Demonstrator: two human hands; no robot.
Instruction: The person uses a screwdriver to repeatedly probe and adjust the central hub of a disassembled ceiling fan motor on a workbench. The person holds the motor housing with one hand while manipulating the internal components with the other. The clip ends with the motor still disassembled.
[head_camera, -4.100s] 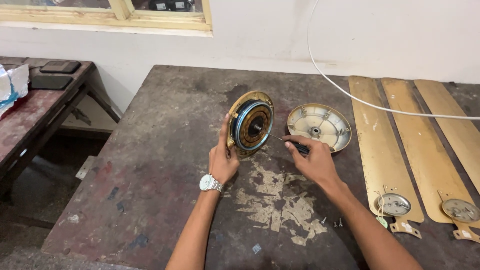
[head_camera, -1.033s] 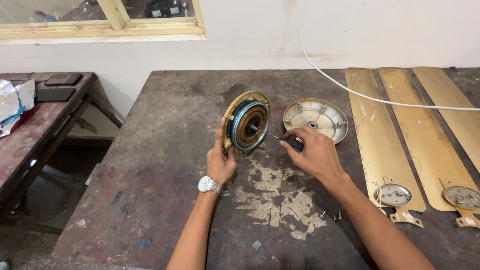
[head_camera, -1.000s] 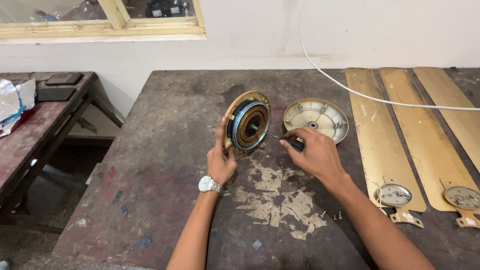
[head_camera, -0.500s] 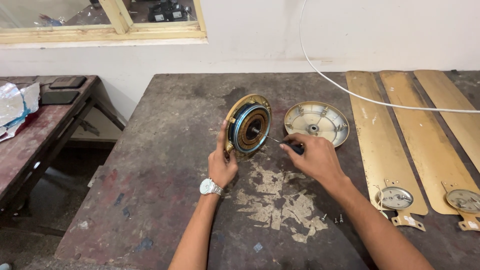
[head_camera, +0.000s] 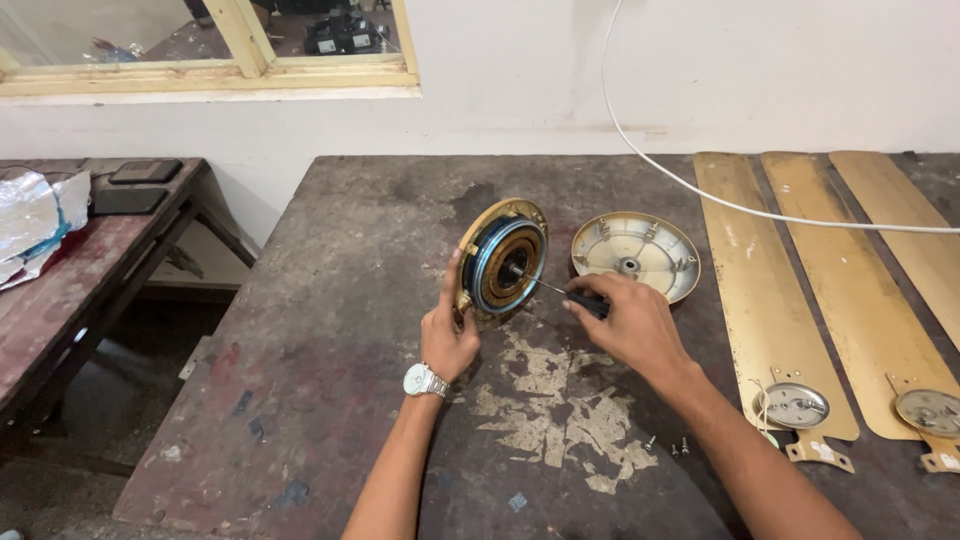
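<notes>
A round fan motor (head_camera: 503, 261) with a gold rim and copper windings stands on edge on the dark worktable (head_camera: 330, 330). My left hand (head_camera: 447, 335), with a wristwatch, grips its lower left rim and holds it upright. My right hand (head_camera: 622, 322) is closed on a black-handled screwdriver (head_camera: 560, 290) whose thin shaft points left into the motor's centre. A gold, dish-shaped motor cover (head_camera: 635, 254) lies open side up just right of the motor, behind my right hand.
Three gold fan blades (head_camera: 775, 300) lie side by side at the table's right, with round metal discs (head_camera: 793, 405) near their brackets. A few small screws (head_camera: 668, 444) lie near my right forearm. A white cable (head_camera: 720, 197) crosses the blades. A red side table (head_camera: 70, 290) stands left.
The motor stays upright in my left hand. My right hand with the screwdriver has shifted slightly, and the tip stays at the motor's centre. The view has moved a little.
</notes>
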